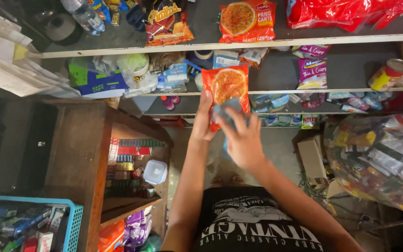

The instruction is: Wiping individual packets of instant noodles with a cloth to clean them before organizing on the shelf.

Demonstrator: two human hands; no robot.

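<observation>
My left hand (pixel 204 119) grips the left edge of an orange noodle packet (pixel 227 84) held upright in front of the shelves. Pressed against the packet's lower front is a grey-blue cloth (pixel 225 112), bunched in my right hand (pixel 243 140). Both arms reach out from my dark printed shirt at the bottom of the view. The packet's lower part is hidden behind the cloth and my fingers.
White shelves (pixel 276 43) hold another orange noodle packet (pixel 247 21), snack bags, a can (pixel 388 74) and sachets. A wooden cabinet (pixel 78 154) with small boxes stands left, a blue basket (pixel 73 224) lower left, a clear bag of goods (pixel 381 158) right.
</observation>
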